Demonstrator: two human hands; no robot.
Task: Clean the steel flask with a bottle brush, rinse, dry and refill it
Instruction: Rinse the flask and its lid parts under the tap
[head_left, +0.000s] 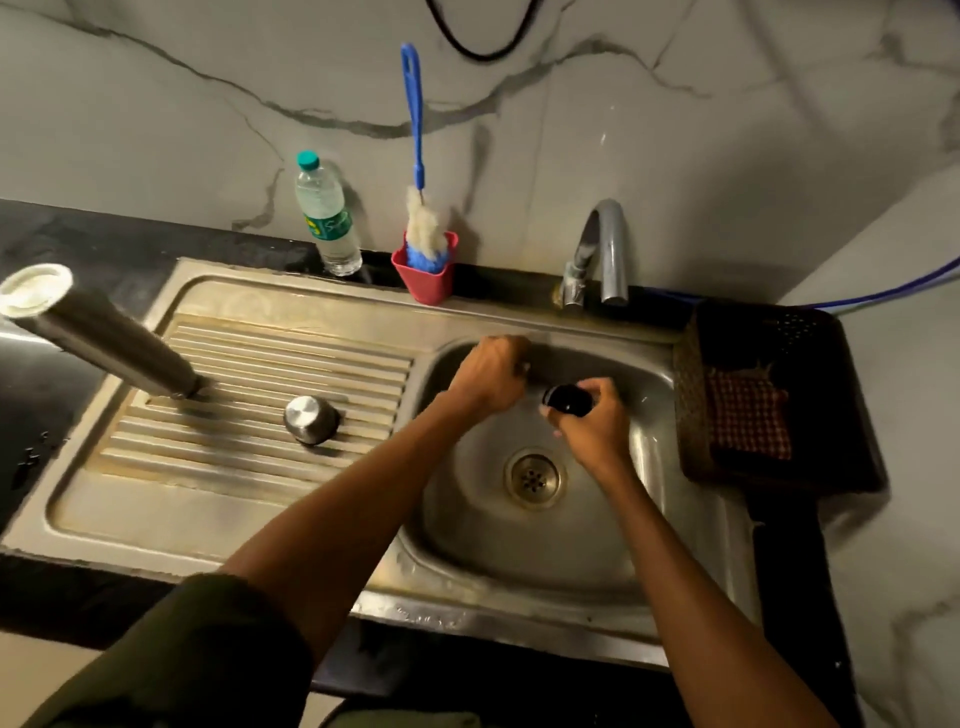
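So the steel sink takes up most of my dark table, drainboard on the left and the basin on the right under the tap. The steel flask is standing mouth-down on the drainboard ridges, white base up, well away from both hands. On the far right there's a dark basket with a red checked cloth inside. The bottle brush, blue handle, leans on the marble wall with its fluffy head down in a little red cup behind the sink, and a clear water bottle with a green cap stands just beside that. The flask's steel cup sits upside down on the drainboard, near the basin edge. Over the basin, my right hand is curled round the small black flask lid. My left hand is closed in a fist just beside the lid; can't tell if it's got anything in it, it's a bit blurry.
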